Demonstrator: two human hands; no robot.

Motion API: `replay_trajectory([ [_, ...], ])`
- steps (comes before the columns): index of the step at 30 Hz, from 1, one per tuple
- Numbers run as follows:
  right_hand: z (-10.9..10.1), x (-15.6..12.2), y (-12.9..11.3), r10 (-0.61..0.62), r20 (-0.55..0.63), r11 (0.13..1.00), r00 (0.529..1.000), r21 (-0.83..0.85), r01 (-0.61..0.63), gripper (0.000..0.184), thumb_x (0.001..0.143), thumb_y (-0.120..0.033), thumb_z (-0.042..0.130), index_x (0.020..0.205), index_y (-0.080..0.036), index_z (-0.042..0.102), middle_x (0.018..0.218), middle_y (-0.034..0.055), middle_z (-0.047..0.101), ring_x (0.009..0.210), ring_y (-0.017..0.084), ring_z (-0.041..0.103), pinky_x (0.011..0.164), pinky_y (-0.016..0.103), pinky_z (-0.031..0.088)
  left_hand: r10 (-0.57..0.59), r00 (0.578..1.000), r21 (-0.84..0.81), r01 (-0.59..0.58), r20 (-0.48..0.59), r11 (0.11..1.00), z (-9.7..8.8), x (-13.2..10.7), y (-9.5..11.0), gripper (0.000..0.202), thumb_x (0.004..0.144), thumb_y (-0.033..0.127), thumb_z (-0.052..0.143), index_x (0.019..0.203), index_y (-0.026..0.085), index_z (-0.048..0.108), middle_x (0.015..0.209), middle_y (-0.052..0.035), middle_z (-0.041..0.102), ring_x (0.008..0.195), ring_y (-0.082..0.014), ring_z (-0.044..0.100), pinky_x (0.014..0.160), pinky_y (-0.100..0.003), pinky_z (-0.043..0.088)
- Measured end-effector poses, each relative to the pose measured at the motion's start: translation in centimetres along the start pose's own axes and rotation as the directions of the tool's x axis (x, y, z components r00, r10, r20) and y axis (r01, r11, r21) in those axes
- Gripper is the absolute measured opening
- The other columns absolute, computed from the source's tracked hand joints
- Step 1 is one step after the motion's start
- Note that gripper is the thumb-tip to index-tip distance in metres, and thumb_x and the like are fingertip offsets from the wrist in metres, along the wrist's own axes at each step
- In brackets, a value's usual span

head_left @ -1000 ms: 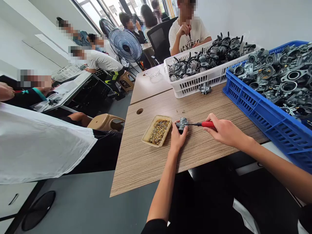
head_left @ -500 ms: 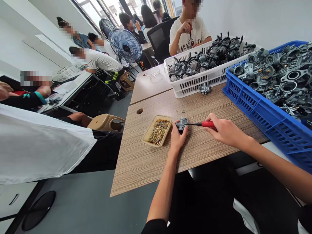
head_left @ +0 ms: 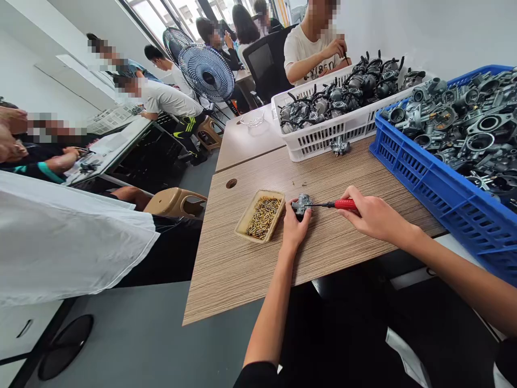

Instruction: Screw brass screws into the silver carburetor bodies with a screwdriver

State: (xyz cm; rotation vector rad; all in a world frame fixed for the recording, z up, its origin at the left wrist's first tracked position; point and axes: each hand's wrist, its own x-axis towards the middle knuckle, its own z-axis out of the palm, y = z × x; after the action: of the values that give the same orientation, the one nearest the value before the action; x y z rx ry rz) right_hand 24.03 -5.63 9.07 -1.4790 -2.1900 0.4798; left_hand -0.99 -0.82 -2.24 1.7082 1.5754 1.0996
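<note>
A small grey metal carburetor (head_left: 302, 203) is gripped by my left hand (head_left: 295, 227) on the wooden table (head_left: 226, 269). My right hand (head_left: 374, 215) is closed round the red handle of a screwdriver (head_left: 344, 205). Its thin dark shaft points left, and the tip meets the carburetor's right side; the exact contact spot is too small to make out. Just left of my left hand stands a shallow tan tub (head_left: 242, 230) of small brass parts (head_left: 264, 216). Two tiny brass pieces (head_left: 304, 184) lie on the wood beyond the carburetor.
A white crate (head_left: 311, 144) of carburetors with black caps stands at the back, with a single carburetor (head_left: 339, 146) before it. On the right is a blue crate (head_left: 440, 199) full of metal carburetor bodies. A co-worker (head_left: 309, 54) sits across; another person's white garment (head_left: 72, 242) is at left.
My hands, the carburetor and the screwdriver look nearly unmoved. The co-worker across has shifted a raised hand to the right. The person at far left has lowered an arm toward the bench.
</note>
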Motion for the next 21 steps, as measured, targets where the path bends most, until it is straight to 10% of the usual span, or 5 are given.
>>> replay_trajectory([
  [21,0.45,0.22,0.4,0.042,-0.008,0.996,0.999,0.084,-0.041,0.016,0.102,-0.033,0.059,0.111,-0.025,0.049,0.079,0.0019,0.072,0.071,0.027,0.074,0.064,0.029,0.041,0.0,1.0,-0.005,0.0,-0.002,1.0,-0.09,-0.02,-0.04,0.043,0.097,0.042,0.068,0.131,0.02,0.051,0.116,-0.01,0.071,0.1,-0.0225,0.069,0.095,-0.036,0.053],
])
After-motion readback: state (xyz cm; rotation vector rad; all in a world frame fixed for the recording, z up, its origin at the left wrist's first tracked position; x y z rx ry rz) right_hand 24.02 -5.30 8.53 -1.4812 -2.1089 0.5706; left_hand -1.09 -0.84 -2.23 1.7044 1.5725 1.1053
